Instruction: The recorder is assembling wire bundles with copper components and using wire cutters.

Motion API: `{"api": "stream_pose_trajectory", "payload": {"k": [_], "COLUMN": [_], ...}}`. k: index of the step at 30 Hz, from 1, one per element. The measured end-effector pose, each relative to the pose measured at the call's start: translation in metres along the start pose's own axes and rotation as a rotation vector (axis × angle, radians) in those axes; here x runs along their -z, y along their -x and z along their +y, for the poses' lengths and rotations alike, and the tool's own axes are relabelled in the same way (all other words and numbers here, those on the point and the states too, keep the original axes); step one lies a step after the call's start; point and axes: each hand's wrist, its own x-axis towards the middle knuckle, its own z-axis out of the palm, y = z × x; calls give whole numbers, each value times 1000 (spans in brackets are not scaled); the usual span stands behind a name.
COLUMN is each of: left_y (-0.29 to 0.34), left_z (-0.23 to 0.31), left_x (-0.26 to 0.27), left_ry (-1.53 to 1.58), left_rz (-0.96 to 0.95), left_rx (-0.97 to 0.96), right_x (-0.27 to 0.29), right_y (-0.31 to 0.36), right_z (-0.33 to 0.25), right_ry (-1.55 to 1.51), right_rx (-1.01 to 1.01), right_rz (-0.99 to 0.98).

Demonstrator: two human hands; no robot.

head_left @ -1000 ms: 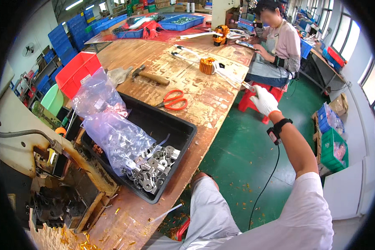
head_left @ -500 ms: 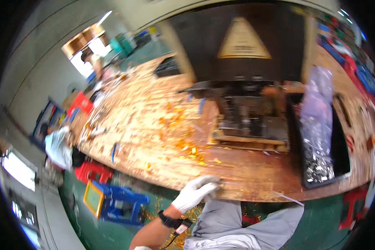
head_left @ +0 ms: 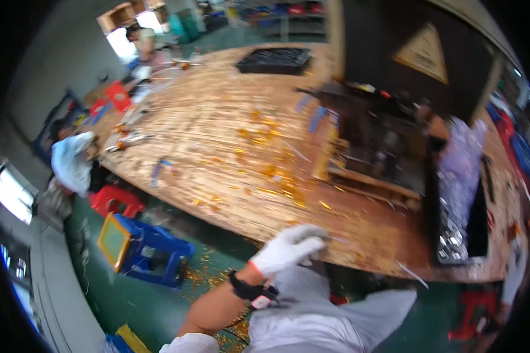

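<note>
While yellow scraps point(head_left: 288, 189) littered the surface point(head_left: 218, 106), slowness suited the left hand point(head_left: 288, 248); the near edge perhaps offered support. I could not tell its fingers' point(head_left: 310, 231) hold.

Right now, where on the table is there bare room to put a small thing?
The wooden tabletop looks bare, though blurred, between the far black tray and the gold scraps. Crowded: beside the machine and around the black bin at right.

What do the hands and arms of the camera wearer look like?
The left hand wears a white fabric glove with a thin orange cuff edge, then a black wrist strap carrying a small dark device with a pale label. A white sleeve sits higher up. A blurred pale shape at the right edge may be the right glove.
</note>
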Motion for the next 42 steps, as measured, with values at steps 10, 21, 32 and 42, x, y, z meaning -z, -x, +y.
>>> {"api": "stream_pose_trajectory", "payload": {"k": [10,21,32,42], "left_y": [-6,-3,-4,-2], "left_z": [-5,-11,-5,-12], "left_x": [2,4,-6,11], "left_ry": [-27,-34,-4,58], "left_rz": [120,166,96,-3], "left_rx": [9,11,9,-15], "right_x": [-86,-88,-153,-176], "right_y": [33,24,27,14], "right_z": [-278,-256,-281,-294], "right_ry": [62,170,28,59], "right_rx": [156,162,29,108], "right_rz": [-203,-362,-370,-313]}}
